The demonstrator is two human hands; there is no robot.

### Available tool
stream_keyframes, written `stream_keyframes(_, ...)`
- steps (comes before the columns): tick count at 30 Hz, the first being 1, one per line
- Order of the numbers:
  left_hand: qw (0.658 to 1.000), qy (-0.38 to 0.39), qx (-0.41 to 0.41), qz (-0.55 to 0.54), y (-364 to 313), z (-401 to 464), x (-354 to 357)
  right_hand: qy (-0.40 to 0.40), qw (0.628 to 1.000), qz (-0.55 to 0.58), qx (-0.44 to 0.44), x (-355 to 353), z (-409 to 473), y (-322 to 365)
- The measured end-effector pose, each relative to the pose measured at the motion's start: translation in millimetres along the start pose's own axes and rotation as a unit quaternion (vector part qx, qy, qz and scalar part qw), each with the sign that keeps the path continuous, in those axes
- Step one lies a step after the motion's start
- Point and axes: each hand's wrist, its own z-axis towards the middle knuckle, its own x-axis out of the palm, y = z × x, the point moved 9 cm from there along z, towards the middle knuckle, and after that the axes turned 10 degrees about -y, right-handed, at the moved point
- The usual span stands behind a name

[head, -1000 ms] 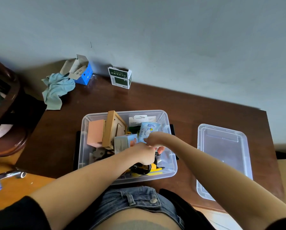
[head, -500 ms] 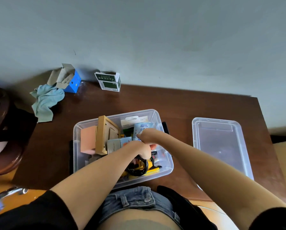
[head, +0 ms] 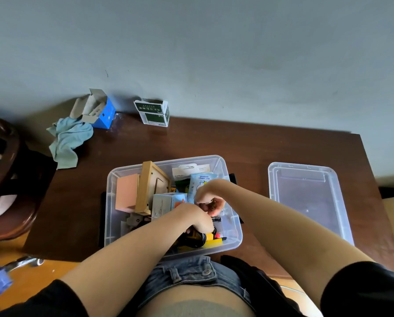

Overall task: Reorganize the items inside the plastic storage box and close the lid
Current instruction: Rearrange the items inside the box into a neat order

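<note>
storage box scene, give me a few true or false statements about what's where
1. The lid is on the storage box. False: it lies on the table, right of the box.
2. Both the left hand and right hand are inside the box. True.
3. The wooden frame stands beside a pink block. True.
4. The light blue cloth is in the box. False: it lies at the table's far left corner.
5. A green and white carton stands near the wall. True.
</note>
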Motion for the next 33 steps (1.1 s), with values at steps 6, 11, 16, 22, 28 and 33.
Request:
stream_keyframes(6,0.999,0.026,0.023,0.01,-3.2,-9.3,10.7,0.044,0.998,0.005,0.034,22.1,4.7,-10.0)
stream_keyframes(11,0.999,0.009,0.032,0.001,-4.7,-8.9,11.2,0.023,0.999,0.04,0.023,28.5,7.8,-10.9)
stream_keyframes(16,0.999,0.0,0.048,0.001,-6.8,-6.9,10.6,-0.096,0.992,-0.059,-0.065,3.3,3.7,-1.6)
stream_keyframes(22,0.998,0.021,0.062,0.019,-10.5,-10.4,9.9,-0.145,0.931,-0.289,-0.172,-4.8,-14.6,9.6)
stream_keyframes(28,0.998,0.01,0.056,0.02,-7.6,-12.7,12.8,-0.106,0.902,-0.386,-0.159,15.2,-16.5,4.1)
stream_keyframes(33,0.998,0.005,0.065,0.015,-9.4,-16.6,14.3,-0.199,0.883,-0.393,-0.16,14.6,-15.2,7.1)
